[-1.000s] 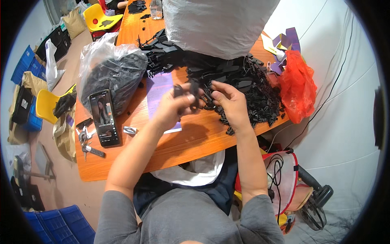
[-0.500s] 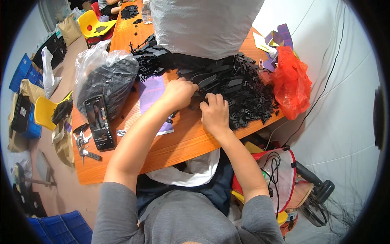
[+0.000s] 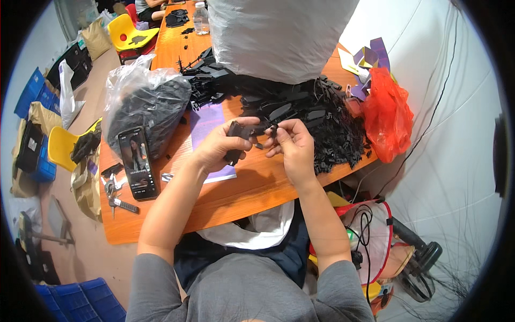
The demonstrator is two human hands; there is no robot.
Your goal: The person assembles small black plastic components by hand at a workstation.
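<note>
Between thumb and fingers, my left hand (image 3: 224,144) grips a dark, flat black plastic part (image 3: 234,144) above the table. Close beside it, my right hand (image 3: 292,146) pinches a small black piece (image 3: 273,130) at its fingertips. The two hands almost meet over the near side of a broad heap of black plastic parts (image 3: 332,126). Longer flat pieces lie on the heap's upper left and small clips crowd its right. The exact shape of the held pieces is partly covered by my fingers. A purple-and-white sheet (image 3: 209,126) lies under my left wrist.
A big white sack (image 3: 279,37) stands behind the heap. To the left are a clear bag of black parts (image 3: 147,107), a phone (image 3: 137,163) and keys (image 3: 112,188). A red plastic bag (image 3: 386,115) sits at the table's right edge. Another person (image 3: 147,11) sits far left.
Both hands have lifted off the heap and come closer together. The left now shows a flat black part in its grip, the right a small piece. The view has shifted slightly.
</note>
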